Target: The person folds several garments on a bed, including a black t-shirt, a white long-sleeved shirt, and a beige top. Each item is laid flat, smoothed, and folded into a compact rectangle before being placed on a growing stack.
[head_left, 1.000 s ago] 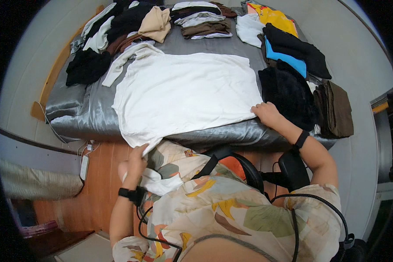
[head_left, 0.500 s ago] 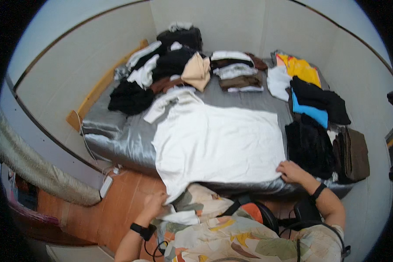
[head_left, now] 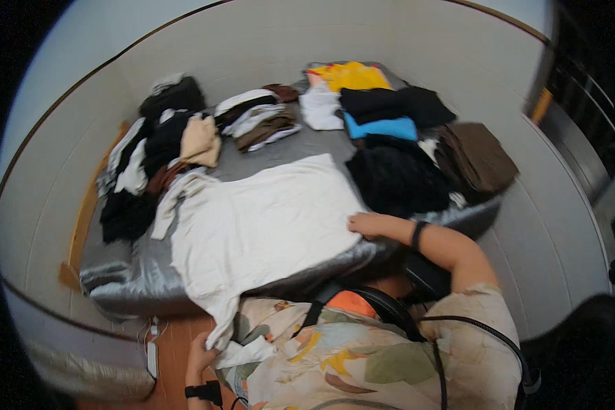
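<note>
A white long-sleeved top (head_left: 266, 215) lies spread flat across the near side of the bed, its collar end to the left and its hem to the right. One sleeve stretches toward the far left; the other hangs over the bed's near edge. Low down beside my body, my left hand (head_left: 201, 355) is closed on that hanging sleeve, with the white cuff end lying against my patterned shirt. At the near corner of the hem, my right hand (head_left: 367, 224) pinches the fabric between closed fingers.
The bed (head_left: 137, 287) has a shiny grey cover. A messy pile of dark and white clothes (head_left: 164, 147) lies at left, a folded stack (head_left: 260, 123) behind. Black garments (head_left: 396, 178), a blue piece (head_left: 379, 126), yellow cloth (head_left: 352, 75) and folded brown cloth (head_left: 475, 157) lie right.
The view has swung to the right, so the bed and clothes appear further left. Both hands keep their hold on the white top, which lies much as before.
</note>
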`<state>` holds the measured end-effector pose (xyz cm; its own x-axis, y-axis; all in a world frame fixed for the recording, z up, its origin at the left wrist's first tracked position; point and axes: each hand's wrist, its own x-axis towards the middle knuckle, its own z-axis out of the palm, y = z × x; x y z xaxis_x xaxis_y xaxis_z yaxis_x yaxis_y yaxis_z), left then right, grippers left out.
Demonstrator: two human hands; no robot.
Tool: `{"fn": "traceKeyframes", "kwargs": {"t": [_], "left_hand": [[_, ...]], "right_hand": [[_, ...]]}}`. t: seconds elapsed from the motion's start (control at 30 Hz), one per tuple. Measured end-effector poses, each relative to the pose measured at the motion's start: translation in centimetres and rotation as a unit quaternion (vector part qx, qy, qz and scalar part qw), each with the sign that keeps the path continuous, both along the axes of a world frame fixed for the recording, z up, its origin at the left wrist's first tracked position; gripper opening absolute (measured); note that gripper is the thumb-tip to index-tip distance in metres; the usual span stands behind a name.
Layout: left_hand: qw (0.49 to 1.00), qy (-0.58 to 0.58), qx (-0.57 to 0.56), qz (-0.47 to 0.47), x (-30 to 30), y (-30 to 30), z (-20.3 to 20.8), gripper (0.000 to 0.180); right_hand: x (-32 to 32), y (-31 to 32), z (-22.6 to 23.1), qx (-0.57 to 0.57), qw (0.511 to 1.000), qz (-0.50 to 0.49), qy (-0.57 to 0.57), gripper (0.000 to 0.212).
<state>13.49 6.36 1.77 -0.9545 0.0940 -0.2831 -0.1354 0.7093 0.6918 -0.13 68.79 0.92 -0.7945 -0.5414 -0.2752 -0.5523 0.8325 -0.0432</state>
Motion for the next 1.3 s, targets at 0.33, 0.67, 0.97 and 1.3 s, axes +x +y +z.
{"fn": "traceKeyframes", "kwargs": {"t": [0.33, 0.67, 0.97, 1.3], "left_hand": [[0.984, 0.171, -0.044, -0.011, 0.2, 2.8, 4.7, 0.033], [0.984, 0.167, -0.051, -0.035, -1.1, 3.2, 6.4, 0.032], [0.952, 0.260, -0.156, 0.031, -0.6, -1.2, 11.8, 0.038], [0.981, 0.050, -0.168, -0.076, 0.2, 0.6, 13.2, 0.039]], "right_hand": [[-3.9, -1.4, -2.7, 0.111, 0.992, -0.038, -0.055, 0.056], [-2.5, -3.6, -1.3, 0.120, 0.989, -0.086, -0.031, 0.046], [-0.2, -1.3, 8.6, 0.016, 0.988, -0.006, 0.157, 0.025], [2.9, -1.1, 8.2, -0.108, 0.991, -0.031, -0.072, 0.022]]}}
